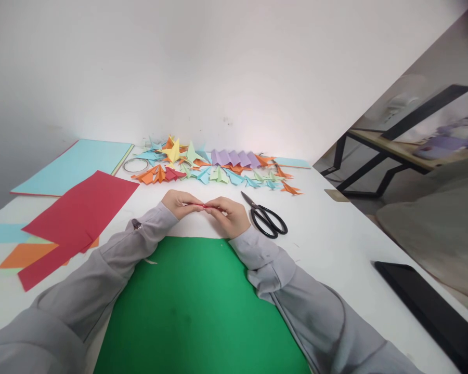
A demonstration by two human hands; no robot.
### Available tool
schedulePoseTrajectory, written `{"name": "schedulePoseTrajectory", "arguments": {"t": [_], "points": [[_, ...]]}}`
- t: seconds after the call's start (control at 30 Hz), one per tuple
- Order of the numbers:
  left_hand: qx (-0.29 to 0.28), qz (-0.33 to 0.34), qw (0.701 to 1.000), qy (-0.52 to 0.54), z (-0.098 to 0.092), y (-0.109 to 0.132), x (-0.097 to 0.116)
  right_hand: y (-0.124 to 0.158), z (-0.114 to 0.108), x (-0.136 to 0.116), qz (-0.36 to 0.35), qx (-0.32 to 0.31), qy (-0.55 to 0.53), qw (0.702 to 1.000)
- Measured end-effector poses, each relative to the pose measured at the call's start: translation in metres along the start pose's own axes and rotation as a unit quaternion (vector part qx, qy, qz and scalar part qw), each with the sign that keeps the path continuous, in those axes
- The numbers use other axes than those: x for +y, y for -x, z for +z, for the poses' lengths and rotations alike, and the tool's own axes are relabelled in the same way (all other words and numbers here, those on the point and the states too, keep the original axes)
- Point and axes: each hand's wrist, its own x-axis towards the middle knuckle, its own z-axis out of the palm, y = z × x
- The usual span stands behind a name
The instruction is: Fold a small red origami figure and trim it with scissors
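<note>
Between both hands is a small piece of red paper (204, 205), mostly hidden by the fingers. My left hand (181, 203) pinches its left end with thumb and forefinger. From the other side my right hand (229, 214) pinches the right end, fingertips nearly meeting the left ones. Both hands are just beyond the far edge of a green sheet (203, 301). Black-handled scissors (263, 215) lie beside my right hand, blades pointing away to the upper left.
Folded paper pieces (218, 175) in many colours line the wall. At left lie red sheets (81, 213), orange paper (29, 255) and a light blue sheet stack (76, 163). A wire ring (135, 165) sits behind them. A black flat device (425, 306) rests near the right edge.
</note>
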Motion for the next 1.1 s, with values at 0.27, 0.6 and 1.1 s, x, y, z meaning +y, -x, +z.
{"name": "schedulePoseTrajectory", "arguments": {"t": [0.27,0.6,1.1], "points": [[0.050,-0.094,0.992,0.073,0.009,0.004,0.005,0.001,0.002,-0.003,-0.003,0.019,0.010,1.000],[0.075,-0.089,0.992,0.052,0.008,0.009,0.022,0.002,0.001,-0.016,-0.012,0.070,0.024,0.997],[0.114,-0.091,0.987,0.063,0.006,0.050,0.048,0.018,0.007,-0.040,0.161,0.027,-0.239,0.957]]}}
